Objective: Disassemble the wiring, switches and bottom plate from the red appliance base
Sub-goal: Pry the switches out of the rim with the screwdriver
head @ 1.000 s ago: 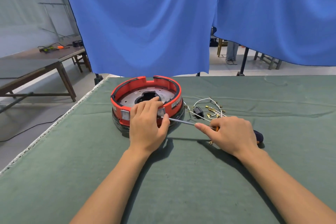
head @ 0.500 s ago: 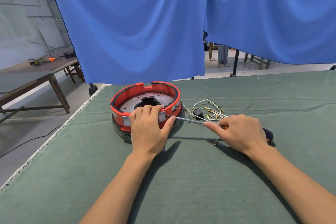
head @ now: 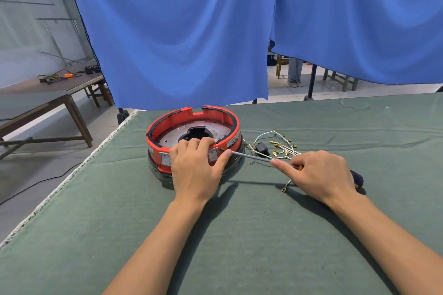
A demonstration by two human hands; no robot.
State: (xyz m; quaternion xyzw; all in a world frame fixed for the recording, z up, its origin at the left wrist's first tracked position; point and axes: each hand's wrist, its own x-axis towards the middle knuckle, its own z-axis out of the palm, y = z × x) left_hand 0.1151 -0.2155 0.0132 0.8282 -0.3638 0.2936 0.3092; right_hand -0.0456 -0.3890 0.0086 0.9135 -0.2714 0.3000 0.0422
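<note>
Firmly, the left hand [head: 195,170] grips the red base [head: 191,127] while the right hand [head: 321,175] clasps a screwdriver [head: 251,157].

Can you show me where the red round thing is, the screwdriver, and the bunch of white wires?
Round red plastic appliance base [head: 172,122]: head view, inner red wall at the left.
Screwdriver with thin metal shaft [head: 251,156]: head view, middle of the bare shaft.
Loose white wires with brass terminals [head: 263,134]: head view, looped wire on the cloth.

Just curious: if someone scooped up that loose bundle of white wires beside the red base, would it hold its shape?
Probably not. The white wires lie in loose curves on the green cloth, so they likely flop and dangle. They look thin, so probably light. Their many small brass terminals could snag each other or the cloth.
</note>
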